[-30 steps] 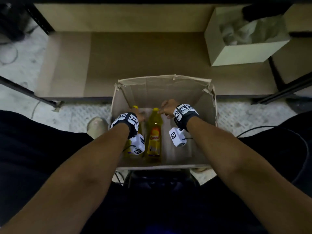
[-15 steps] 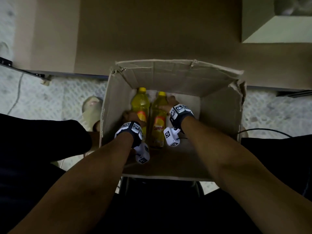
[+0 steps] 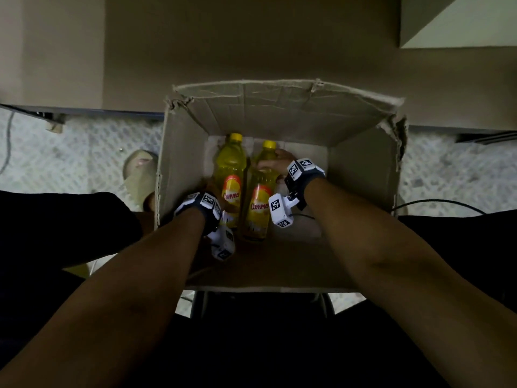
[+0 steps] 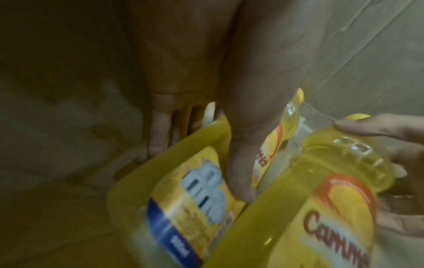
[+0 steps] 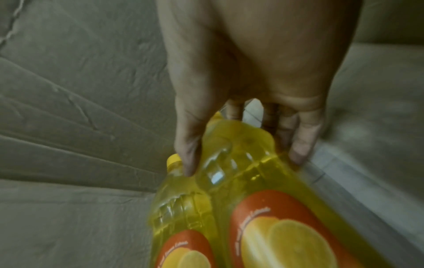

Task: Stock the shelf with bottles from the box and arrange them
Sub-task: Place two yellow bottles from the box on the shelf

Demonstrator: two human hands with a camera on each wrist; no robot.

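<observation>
Two yellow bottles with yellow caps and orange labels lie side by side in the open cardboard box (image 3: 361, 169). My left hand (image 4: 199, 170) grips the left bottle (image 3: 229, 169) low on its body, thumb (image 4: 238, 163) across the label and fingers down its far side. In the head view the wristband mostly hides this hand. My right hand (image 3: 272, 163) grips the right bottle (image 3: 258, 197) at its shoulder just below the cap. There the thumb (image 5: 187, 145) is on one side and the fingers (image 5: 300, 145) on the other. The brown shelf board (image 3: 251, 37) lies beyond the box.
A pale box (image 3: 461, 23) stands on the shelf board at the far right. A foot in a sandal (image 3: 140, 175) is on the patterned floor left of the box. A dark cable (image 3: 447, 204) runs to its right. The right half of the box floor holds nothing.
Both hands have gone down into the box and closed round a bottle each. The head view has tilted down over the box.
</observation>
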